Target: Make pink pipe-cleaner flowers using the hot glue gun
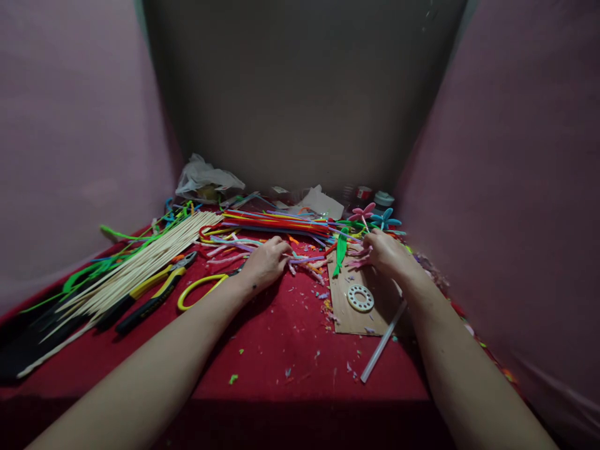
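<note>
My left hand (269, 261) is closed among short pastel pipe cleaners (307, 259), its fingertips on the pink and purple pieces. To the right, my right hand (387, 253) is curled in a pinch above a brown cardboard sheet (349, 320). A thin pale stick (365, 224) rises from its fingers toward a pink pipe cleaner flower (362, 212); whether they are joined I cannot tell. Pink pipe cleaner pieces (359, 262) lie just below those fingers. On the cardboard are a white ring with holes (360, 298) and a green twisted piece (340, 253).
Wooden skewers (150, 259), pliers (157, 290) and yellow-handled scissors (199, 290) lie left. Long pipe cleaners (276, 222) stretch behind my hands, near a blue flower (385, 219). A plastic bag (206, 178) sits at the back; a clear glue stick (383, 344) lies in front.
</note>
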